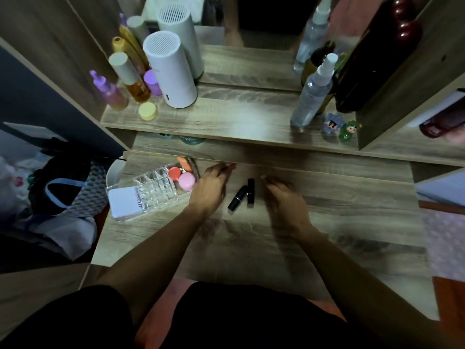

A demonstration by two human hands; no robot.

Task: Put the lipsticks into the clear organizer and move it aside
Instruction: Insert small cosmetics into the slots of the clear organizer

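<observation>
Looking down on a wood-grain vanity desk (251, 238), we see two black lipsticks (243, 194) lying side by side on the desktop, directly between the two hands. The left one (237, 198) lies slanted; the right one (250, 191) lies nearly straight, pointing away from us. Our left hand (210, 186) rests just left of the pair, fingers loosely curled and reaching forward toward the shelf edge, gripping nothing that we can see. Our right hand (284, 199) sits just right of the pair, fingers bent downward and blurred; we cannot tell whether it has hold of anything. Neither hand touches a lipstick.

The clear organizer (151, 191) stands at the desk's left edge, just beside the left hand. Its right compartment holds a pink round case (187, 181) and an orange-red one (175, 173); a white card (125, 201) lies at its near left end. On the shelf (226, 117) above stand a white cylindrical device (169, 74) and a clear spray bottle (313, 93).
</observation>
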